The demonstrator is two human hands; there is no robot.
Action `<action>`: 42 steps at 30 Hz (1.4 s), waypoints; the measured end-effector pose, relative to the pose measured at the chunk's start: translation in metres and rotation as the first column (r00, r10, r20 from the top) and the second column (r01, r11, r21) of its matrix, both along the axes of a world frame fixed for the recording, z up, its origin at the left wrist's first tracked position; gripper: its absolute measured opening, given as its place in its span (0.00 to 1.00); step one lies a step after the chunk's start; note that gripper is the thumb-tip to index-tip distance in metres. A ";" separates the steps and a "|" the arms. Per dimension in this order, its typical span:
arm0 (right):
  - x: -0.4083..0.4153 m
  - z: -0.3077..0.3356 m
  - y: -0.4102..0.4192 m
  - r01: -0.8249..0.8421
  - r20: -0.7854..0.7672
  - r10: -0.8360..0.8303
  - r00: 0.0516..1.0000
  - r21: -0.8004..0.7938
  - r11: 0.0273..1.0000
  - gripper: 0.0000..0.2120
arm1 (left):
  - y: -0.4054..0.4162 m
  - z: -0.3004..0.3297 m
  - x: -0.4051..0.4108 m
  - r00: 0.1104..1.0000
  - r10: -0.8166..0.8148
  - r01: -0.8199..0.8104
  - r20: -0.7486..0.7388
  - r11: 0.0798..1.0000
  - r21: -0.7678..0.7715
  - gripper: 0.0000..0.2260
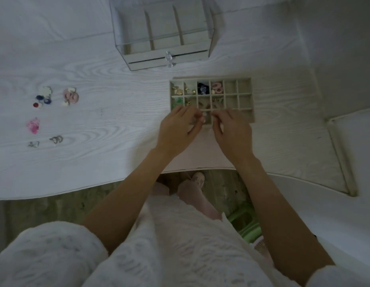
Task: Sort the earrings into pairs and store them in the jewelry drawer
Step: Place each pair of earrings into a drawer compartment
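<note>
- My left hand (180, 129) hovers over the near left corner of the divided jewelry tray (245, 114), fingers curled in, thumb and fingertips drawn together as if pinching something small; what sits between them is too tiny and blurred for me to make out.
- My right hand (231, 131) is just beside it, over the tray's near edge, fingers likewise curled with the tips pinched together toward my left hand. I cannot tell whether it grips anything.
- The fingertips of both hands almost meet above the nearest row of compartments, near the tray's middle.
- The tray lies on the white wood-grain table (97, 162), directly ahead of me, and my hands cover part of its near row.
- In the far row, counted from the left, I see gold earrings (179, 91) in the first compartment, small gold studs (190, 91) in the second, a dark blue pair (203, 88) in the third and a pink pair (217, 88) in the fourth.
- In the middle row, green earrings (177, 101) sit in the leftmost compartment, just beyond my left fingertips.
- Well off to my left on the table lie the unsorted earrings: a white and blue cluster (44, 96), pink hoops (70, 96), a bright pink piece (33, 125) and silver hoops (56, 139).
- Beyond the tray stands a clear jewelry box (163, 34) with its drawers pushed in.
</note>
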State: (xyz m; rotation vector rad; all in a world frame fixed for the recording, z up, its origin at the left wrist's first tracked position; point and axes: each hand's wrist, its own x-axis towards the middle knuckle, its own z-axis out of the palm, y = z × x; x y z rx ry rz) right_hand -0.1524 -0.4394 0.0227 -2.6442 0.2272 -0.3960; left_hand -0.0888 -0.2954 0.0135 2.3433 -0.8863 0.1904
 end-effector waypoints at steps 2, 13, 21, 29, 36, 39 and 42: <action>0.010 0.005 0.030 -0.118 -0.023 0.117 0.993 -0.024 0.993 0.06 | 0.040 0.005 0.000 0.994 0.065 -0.063 -0.083 0.998 0.030 0.10; 0.099 -0.026 0.229 -0.476 -0.278 0.517 0.810 0.205 0.855 0.12 | 0.277 -0.010 0.010 0.632 0.629 -0.641 -0.452 0.752 0.151 0.05; 0.187 -0.040 0.300 -0.258 -0.315 0.304 0.899 0.181 0.949 0.21 | 0.319 -0.013 0.098 0.766 0.518 -0.499 -0.381 0.853 0.156 0.17; 0.223 -0.047 0.311 -0.293 -0.359 0.300 0.884 0.075 0.953 0.20 | 0.298 -0.047 0.165 0.883 0.355 -0.256 -0.306 0.912 0.320 0.22; 0.189 -0.050 0.289 -0.252 -0.307 0.258 0.916 0.059 0.966 0.13 | 0.288 -0.040 0.152 0.921 0.243 -0.155 -0.305 0.946 0.286 0.11; 0.162 -0.052 0.275 -0.231 -0.253 0.228 0.940 0.021 0.973 0.10 | 0.279 -0.037 0.141 0.920 0.185 -0.104 -0.344 0.965 0.242 0.07; 0.144 -0.055 0.265 -0.185 -0.217 0.185 0.958 0.017 0.983 0.06 | 0.270 -0.035 0.130 0.916 0.145 -0.069 -0.373 0.975 0.209 0.06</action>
